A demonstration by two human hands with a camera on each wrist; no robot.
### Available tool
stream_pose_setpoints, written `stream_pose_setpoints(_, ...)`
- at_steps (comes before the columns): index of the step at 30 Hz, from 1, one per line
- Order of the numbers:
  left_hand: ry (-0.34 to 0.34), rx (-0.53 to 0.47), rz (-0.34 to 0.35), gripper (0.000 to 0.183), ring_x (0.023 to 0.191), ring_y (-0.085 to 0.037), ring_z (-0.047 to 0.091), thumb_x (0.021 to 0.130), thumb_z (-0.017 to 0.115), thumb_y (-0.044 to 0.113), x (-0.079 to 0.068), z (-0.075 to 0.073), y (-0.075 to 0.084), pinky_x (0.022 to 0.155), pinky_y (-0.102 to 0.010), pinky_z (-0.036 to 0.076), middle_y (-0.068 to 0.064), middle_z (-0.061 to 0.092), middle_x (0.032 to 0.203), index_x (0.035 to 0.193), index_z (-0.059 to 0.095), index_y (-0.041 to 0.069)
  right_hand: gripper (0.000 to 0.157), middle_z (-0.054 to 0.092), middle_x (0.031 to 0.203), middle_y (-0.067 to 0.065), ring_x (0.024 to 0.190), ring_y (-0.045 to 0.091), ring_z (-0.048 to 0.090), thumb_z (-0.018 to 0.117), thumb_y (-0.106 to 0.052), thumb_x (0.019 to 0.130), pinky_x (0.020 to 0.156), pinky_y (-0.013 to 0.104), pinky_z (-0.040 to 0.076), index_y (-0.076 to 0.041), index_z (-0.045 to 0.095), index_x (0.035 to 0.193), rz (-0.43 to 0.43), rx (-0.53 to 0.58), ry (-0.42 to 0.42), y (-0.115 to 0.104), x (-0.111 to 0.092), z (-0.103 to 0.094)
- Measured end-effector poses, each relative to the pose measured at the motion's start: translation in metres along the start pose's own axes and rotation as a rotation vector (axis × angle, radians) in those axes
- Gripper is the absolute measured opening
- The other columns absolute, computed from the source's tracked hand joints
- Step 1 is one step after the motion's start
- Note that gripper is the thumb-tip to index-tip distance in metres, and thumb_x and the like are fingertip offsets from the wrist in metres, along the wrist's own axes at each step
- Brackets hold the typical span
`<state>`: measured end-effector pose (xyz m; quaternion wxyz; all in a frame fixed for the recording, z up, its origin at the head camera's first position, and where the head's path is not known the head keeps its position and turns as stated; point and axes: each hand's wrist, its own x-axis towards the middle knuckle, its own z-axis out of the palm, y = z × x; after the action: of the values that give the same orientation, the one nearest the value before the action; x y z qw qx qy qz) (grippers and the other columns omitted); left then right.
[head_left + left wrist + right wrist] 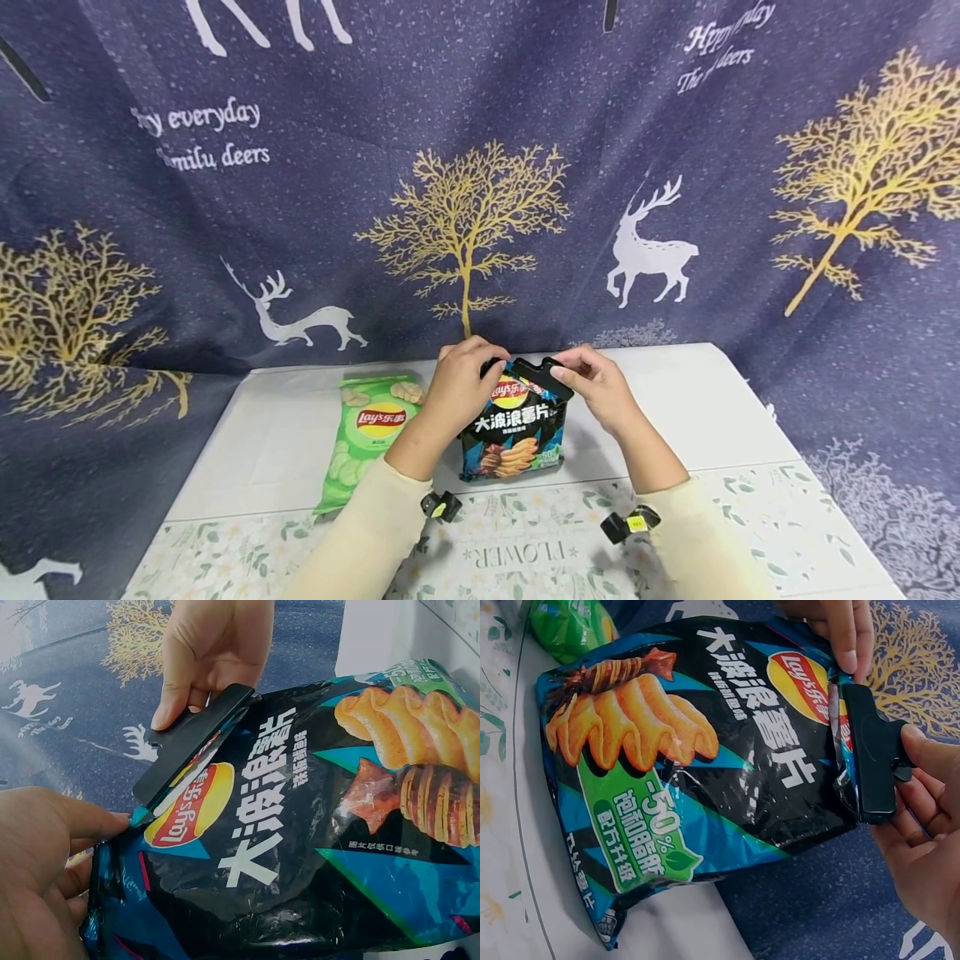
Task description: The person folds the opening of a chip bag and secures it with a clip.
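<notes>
A black and blue Lay's chip bag (517, 425) stands upright on the table, its top edge held by both hands. My left hand (467, 383) pinches the bag's upper left corner between thumb and fingers; the left wrist view shows that hand (45, 862) at the bag's edge. A black bag clip (874, 757) sits across the right part of the folded top edge. My right hand (596, 387) grips the clip, with the thumb on its handle in the right wrist view. The fingers behind the clip are partly hidden.
Left of the black bag, a green Lay's chip bag (371, 437) lies on the white table (660, 408). A floral mat (525, 533) covers the table's near part. Behind the table hangs a dark blue cloth (480, 108) printed with deer and trees.
</notes>
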<state>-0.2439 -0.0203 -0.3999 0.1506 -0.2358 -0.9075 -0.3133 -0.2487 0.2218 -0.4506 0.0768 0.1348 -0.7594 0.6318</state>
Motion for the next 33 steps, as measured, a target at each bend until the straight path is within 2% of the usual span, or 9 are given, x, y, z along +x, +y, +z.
stream_pose_setpoints(15, 0.016, -0.008, 0.005, 0.016, 0.090, -0.018, 0.067, 0.101, 0.063, 0.021, -0.001, 0.000, -0.001, 0.105, -0.049, 0.042, 0.002, 0.070, 0.103, 0.111, 0.076, 0.018, 0.026, 0.061, 0.093, -0.012, 0.084, 0.003, 0.057, 0.067, -0.007, 0.097, 0.077, 0.017, 0.051, 0.009, 0.065, 0.118, -0.011, 0.035, 0.021, 0.005, 0.001, 0.009)
stream_pose_setpoints(33, 0.029, 0.004, 0.015, 0.018, 0.095, -0.019, 0.067, 0.101, 0.064, 0.021, -0.001, 0.001, -0.003, 0.102, -0.047, 0.044, 0.001, 0.070, 0.105, 0.113, 0.076, 0.017, 0.033, 0.063, 0.097, -0.006, 0.086, 0.005, 0.058, 0.069, -0.015, 0.097, 0.078, 0.018, 0.052, 0.009, 0.064, 0.118, 0.036, 0.096, 0.036, 0.006, -0.001, 0.016)
